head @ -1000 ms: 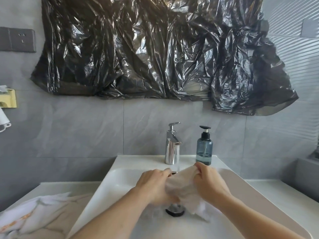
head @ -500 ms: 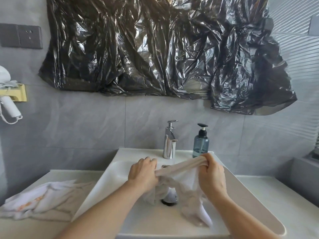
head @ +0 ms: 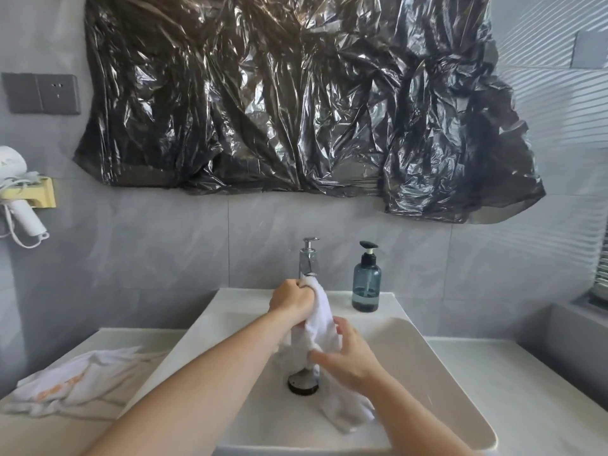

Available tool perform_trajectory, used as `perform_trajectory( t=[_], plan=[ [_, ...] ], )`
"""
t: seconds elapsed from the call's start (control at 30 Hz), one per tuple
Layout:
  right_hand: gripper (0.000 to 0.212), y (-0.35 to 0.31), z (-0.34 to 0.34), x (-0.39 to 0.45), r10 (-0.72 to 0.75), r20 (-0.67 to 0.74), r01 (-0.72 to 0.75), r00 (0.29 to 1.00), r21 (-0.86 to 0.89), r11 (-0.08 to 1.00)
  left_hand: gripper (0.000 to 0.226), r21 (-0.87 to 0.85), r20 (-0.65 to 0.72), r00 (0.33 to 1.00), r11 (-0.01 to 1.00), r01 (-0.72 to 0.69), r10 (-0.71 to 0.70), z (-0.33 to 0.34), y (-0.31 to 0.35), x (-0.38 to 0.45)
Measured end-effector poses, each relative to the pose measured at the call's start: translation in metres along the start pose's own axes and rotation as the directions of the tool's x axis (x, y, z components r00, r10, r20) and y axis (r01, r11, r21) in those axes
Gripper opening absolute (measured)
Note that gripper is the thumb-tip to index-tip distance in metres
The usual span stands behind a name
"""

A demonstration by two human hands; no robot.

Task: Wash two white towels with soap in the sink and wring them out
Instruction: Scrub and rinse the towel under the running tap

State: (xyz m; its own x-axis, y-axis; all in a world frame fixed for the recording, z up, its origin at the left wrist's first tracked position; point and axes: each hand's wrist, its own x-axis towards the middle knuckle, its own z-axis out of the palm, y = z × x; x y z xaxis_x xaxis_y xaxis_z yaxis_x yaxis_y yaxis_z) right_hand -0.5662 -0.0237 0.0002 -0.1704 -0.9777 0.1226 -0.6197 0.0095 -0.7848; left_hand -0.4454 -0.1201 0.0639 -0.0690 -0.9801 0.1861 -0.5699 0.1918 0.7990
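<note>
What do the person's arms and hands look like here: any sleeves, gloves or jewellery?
Both forearms are bare as far as the frame shows, with no sleeves in view. The left hand and right hand wear no gloves, and no rings, watch or bracelet are visible.

glossy chrome tap (head: 308,262), soft cloth towel (head: 319,319), crinkled shiny plastic sheet (head: 296,103).

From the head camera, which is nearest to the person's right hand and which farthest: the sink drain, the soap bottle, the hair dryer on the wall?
Measured from the right hand:
1. Sink drain: just left of the hand, in the basin.
2. Soap bottle: on the sink's back ledge, beyond the hand and slightly right.
3. Hair dryer: on the far left wall, clearly farthest.
</note>
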Motion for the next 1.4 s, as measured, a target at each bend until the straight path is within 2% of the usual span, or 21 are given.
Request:
perform_trajectory(
  t=[0.07, 0.1, 0.17, 0.2, 0.3, 0.4, 0.47, 0.57, 0.63, 0.7, 0.77, 0.83, 0.9, 0.97, 1.07, 1.17, 1.3, 1.4],
  plan=[
    [0.079, 0.002, 0.001, 0.002, 0.067, 0.042, -0.063, 0.997, -0.095, 0.994, 0.026, -0.008, -0.013, 1.000, 1.000, 0.006, -0.006, 0.000, -0.001, -0.002],
    [0.065, 0.005, 0.001, 0.004, 0.092, 0.047, -0.085, 0.995, -0.131, 0.988, 0.024, 0.000, -0.016, 1.000, 1.000, 0.005, -0.005, -0.001, -0.003, -0.004],
    [0.017, 0.008, 0.001, 0.006, 0.078, 0.013, -0.075, 0.997, -0.186, 0.980, 0.020, 0.060, -0.035, 0.999, 0.998, -0.013, 0.016, -0.006, -0.005, -0.006],
    [0.007, 0.010, 0.001, 0.007, 0.061, -0.025, -0.065, 0.998, -0.196, 0.978, 0.019, 0.120, -0.055, 0.998, 0.992, -0.036, 0.043, -0.010, -0.006, -0.006],
    [0.019, 0.012, 0.000, 0.010, 0.013, -0.159, -0.045, 0.987, -0.199, 0.979, 0.013, 0.366, -0.086, 0.982, 0.922, -0.126, 0.168, -0.027, 0.000, -0.014],
    [0.020, 0.012, -0.005, 0.010, 0.002, -0.300, -0.050, 0.954, -0.152, 0.987, 0.022, 0.609, -0.059, 0.946, 0.762, -0.220, 0.320, -0.045, 0.009, -0.022],
    [0.023, 0.010, -0.007, 0.008, -0.004, -0.363, -0.025, 0.932, -0.074, 0.997, 0.026, 0.655, -0.044, 0.941, 0.720, -0.227, 0.336, -0.052, 0.012, -0.024],
    [0.025, 0.007, -0.006, 0.006, -0.018, -0.368, 0.008, 0.930, -0.028, 1.000, 0.019, 0.528, -0.032, 0.980, 0.836, -0.151, 0.197, -0.056, 0.016, -0.028],
    [0.021, 0.007, -0.004, 0.007, -0.019, -0.326, 0.014, 0.945, -0.015, 1.000, 0.020, 0.343, 0.041, 0.997, 0.936, -0.075, 0.065, -0.057, 0.023, -0.033],
    [0.017, 0.008, -0.002, 0.008, -0.029, -0.236, 0.036, 0.971, 0.024, 0.999, 0.023, 0.181, 0.077, 0.997, 0.983, -0.027, 0.013, -0.059, 0.031, -0.037],
    [0.046, 0.009, 0.002, 0.008, -0.017, -0.106, 0.023, 0.994, 0.054, 0.998, 0.021, 0.101, 0.031, 0.998, 0.994, -0.051, 0.049, -0.062, 0.038, -0.041],
    [0.072, 0.007, 0.006, 0.007, 0.006, 0.001, -0.006, 1.000, 0.099, 0.995, 0.022, 0.112, -0.065, 0.989, 0.986, -0.126, 0.133, -0.065, 0.045, -0.041],
    [0.087, 0.003, 0.008, 0.007, -0.037, 0.045, 0.030, 0.998, 0.158, 0.987, 0.025, 0.118, -0.140, 0.966, 0.972, -0.202, 0.218, -0.068, 0.056, -0.042],
    [0.094, -0.008, 0.007, 0.007, -0.089, 0.043, 0.077, 0.995, 0.230, 0.970, 0.022, 0.088, -0.182, 0.940, 0.957, -0.276, 0.288, -0.072, 0.070, -0.044],
    [0.080, -0.025, 0.006, 0.011, -0.140, 0.052, 0.121, 0.989, 0.265, 0.957, 0.017, 0.070, -0.241, 0.906, 0.937, -0.342, 0.348, -0.080, 0.091, -0.049],
    [0.055, -0.028, 0.002, 0.009, -0.097, 0.114, 0.063, 0.989, 0.273, 0.960, 0.025, 0.061, -0.307, 0.893, 0.943, -0.326, 0.329, -0.094, 0.099, -0.047],
    [0.025, -0.026, -0.011, 0.003, -0.051, 0.108, 0.024, 0.993, 0.240, 0.970, 0.034, 0.070, -0.380, 0.881, 0.959, -0.276, 0.281, -0.119, 0.087, -0.041],
    [0.032, -0.031, -0.024, 0.003, -0.052, 0.018, 0.046, 0.998, 0.246, 0.968, 0.027, 0.170, -0.388, 0.889, 0.967, -0.188, 0.241, -0.136, 0.062, -0.039]
  ],
)
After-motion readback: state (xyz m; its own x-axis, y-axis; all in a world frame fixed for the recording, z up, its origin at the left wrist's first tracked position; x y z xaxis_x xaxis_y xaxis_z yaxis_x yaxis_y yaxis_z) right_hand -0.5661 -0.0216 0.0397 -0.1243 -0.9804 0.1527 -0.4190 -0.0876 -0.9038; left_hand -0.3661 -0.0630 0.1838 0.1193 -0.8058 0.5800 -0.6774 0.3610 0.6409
